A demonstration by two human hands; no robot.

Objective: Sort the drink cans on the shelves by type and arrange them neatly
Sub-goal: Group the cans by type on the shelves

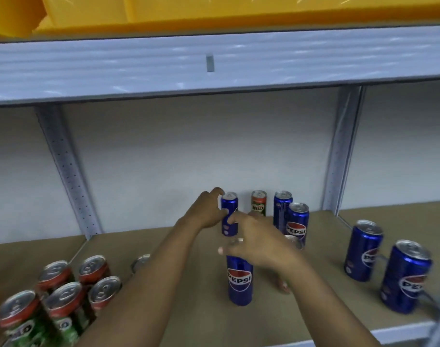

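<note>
"PEPSI" stood legibly on the front blue can (239,279) and on a rear blue can (297,224), was partly readable on the far-right blue can (405,276), while "MILO" marked the green-and-red can (258,203) at the back.

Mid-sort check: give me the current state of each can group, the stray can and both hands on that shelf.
Left hand: gripping a slim blue Pepsi can, upright, at the back.
Right hand: covering the top of the nearest blue Pepsi can, upright.
Lone green-and-red Milo can: upright among Pepsi cans, unsorted.
Two blue Pepsi cans behind the right hand: upright.
Two blue Pepsi cans at right: upright, apart.
Cluster of red-topped Milo cans: upright, grouped at left.
</note>
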